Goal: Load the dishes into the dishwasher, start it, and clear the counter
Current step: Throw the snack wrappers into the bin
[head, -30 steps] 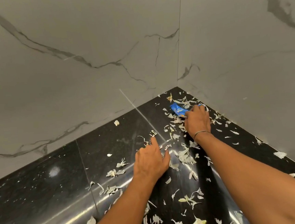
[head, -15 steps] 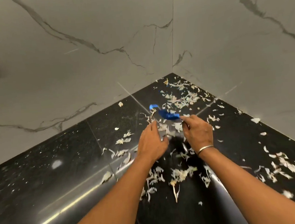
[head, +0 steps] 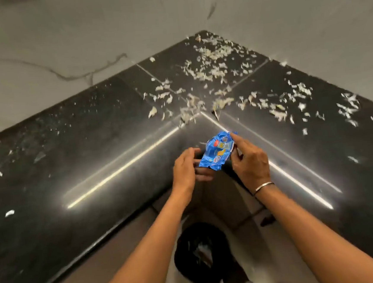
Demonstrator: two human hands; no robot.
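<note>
Pinching: right hand (head: pixel 249 163) on crumpled blue foil wrapper (head: pixel 218 153), top end.
Left hand (head: pixel 183 171): curled at bottom end, grip unclear.
Round black bin (head: pixel 186 252): straight below.

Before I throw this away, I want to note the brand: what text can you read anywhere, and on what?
Wrapper, pinched by the right hand: coloured logos and print, too blurred to read.
Counter, walls, scraps: no text.
</note>
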